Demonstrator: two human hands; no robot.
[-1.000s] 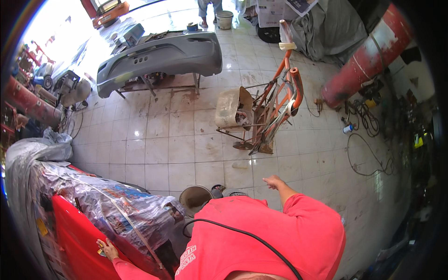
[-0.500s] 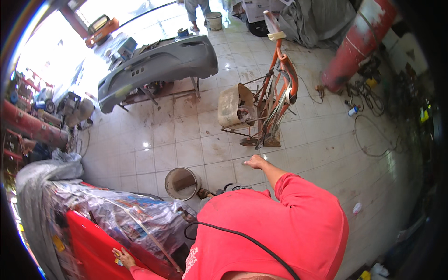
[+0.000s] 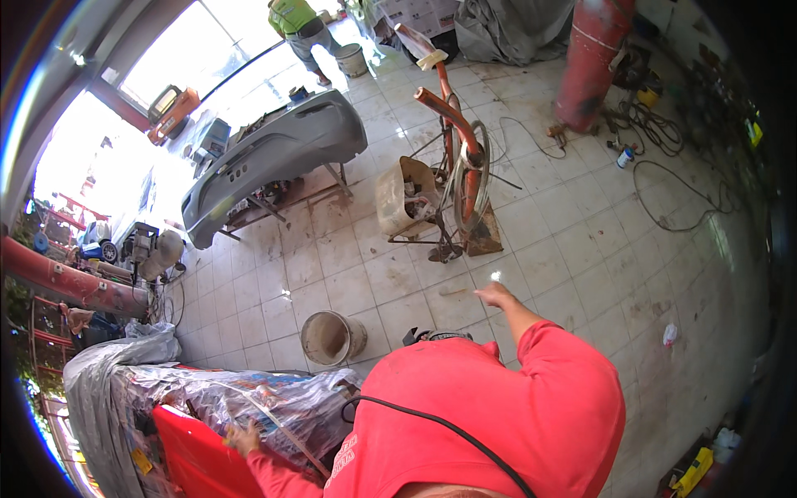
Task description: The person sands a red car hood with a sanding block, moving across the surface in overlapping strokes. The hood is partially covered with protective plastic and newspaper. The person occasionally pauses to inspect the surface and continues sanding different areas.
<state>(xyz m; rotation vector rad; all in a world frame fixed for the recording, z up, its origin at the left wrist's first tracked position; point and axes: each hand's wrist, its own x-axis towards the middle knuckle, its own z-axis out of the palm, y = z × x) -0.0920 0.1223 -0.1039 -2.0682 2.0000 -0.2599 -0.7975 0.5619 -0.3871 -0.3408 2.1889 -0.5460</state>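
"Where is that glossy, curved red panel lying?"

"Near left, beside crinkled clear plastic sheeting. The left hand is reaching its edge, something small and yellowish showing at the fingers; I can't tell their grip. The right hand is hanging above pale floor tiles, fingers curling loosely, contents hidden."

"Containers?"

"A round, grimy off-white bucket is standing past the sheeting, showing a dull inside. Farther, a beige boxy bin is holding crumpled scraps."

"Obstacles?"

"An orange metal-tube frame is blocking mid-floor; dark looped cable is lying right. Far left, a grey bumper is resting on a metal stand. Beyond, a pale bucket is standing beside a green-shirted person."
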